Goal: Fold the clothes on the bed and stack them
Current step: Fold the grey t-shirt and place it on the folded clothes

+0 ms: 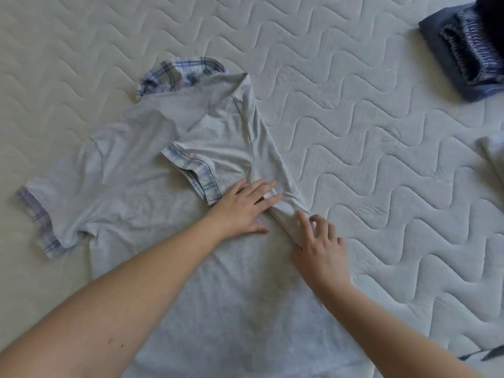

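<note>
So the grey shirt (pixel 152 203) is lying spread out flat in the middle of the bed (pixel 381 186), collar pointing off toward 11 o'clock and the hem running down toward 6, out of view under the arms. The one side is already lying folded in over the body, so that plaid-trimmed sleeve (pixel 191 170) is sitting on top of the chest instead of sticking out. The other sleeve (pixel 41 222) is still hanging out at 9 o'clock, so I'd guess that side is getting folded in next.

The left hand (pixel 242 205) is lying flat with fingers spread and straight, pressing down on the folded flap just at 5 o'clock of that tucked sleeve. It looks like it's pinning the layer so it isn't sliding while the edge gets tidied. The right hand (pixel 320 241) is sitting just at 4 o'clock of the left, nearly touching it, fingers loosely bent with the fingertips working at the folded edge of the cloth. It's touching the edge; whether it's actually pinching fabric, can't tell.

Further out, a stack of folded clothes (pixel 463 53), dark blue and striped stuff, is sitting way up at 2 o'clock, well apart. I'm guessing this shirt is going there once it's done. A bit of pale cloth (pixel 493 154) is peeking in at 3 o'clock.
</note>
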`<state>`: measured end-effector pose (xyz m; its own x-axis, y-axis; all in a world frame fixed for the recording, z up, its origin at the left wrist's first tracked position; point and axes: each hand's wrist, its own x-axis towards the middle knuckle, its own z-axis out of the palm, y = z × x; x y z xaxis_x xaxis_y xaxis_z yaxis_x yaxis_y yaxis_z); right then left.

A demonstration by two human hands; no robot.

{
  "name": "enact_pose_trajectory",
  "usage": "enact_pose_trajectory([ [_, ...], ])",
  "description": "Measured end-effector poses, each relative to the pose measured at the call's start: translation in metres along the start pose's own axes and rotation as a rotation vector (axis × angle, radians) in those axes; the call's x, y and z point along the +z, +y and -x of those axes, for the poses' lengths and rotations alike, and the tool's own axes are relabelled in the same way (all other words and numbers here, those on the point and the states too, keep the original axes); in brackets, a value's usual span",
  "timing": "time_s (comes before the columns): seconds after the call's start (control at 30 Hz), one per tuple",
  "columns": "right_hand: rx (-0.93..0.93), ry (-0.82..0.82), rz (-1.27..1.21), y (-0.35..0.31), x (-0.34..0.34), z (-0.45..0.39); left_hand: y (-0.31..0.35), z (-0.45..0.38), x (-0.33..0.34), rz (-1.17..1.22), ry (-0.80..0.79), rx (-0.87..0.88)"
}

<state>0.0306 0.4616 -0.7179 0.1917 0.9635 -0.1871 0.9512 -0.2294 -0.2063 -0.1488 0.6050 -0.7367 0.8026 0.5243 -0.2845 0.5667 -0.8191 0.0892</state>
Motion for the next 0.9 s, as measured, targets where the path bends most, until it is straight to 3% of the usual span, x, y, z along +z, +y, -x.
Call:
enact_pose_trajectory([
  [0.17,0.068,-0.015,0.055,0.033,-0.002,0.058,0.007,0.002,0.001,-0.205,0.186,0.102],
  [0.37,0.277,-0.197,0.08,0.074,-0.005,0.119,0.027,-0.013,-0.007,-0.328,0.194,0.215],
  [0.63,0.461,-0.046,-0.055,0.092,0.002,0.177,0.04,-0.013,-0.018,-0.239,0.206,0.161],
  [0.9,0.078,0.272,-0.188,0.074,0.03,0.221,0.007,-0.018,-0.009,-0.261,0.095,-0.112],
])
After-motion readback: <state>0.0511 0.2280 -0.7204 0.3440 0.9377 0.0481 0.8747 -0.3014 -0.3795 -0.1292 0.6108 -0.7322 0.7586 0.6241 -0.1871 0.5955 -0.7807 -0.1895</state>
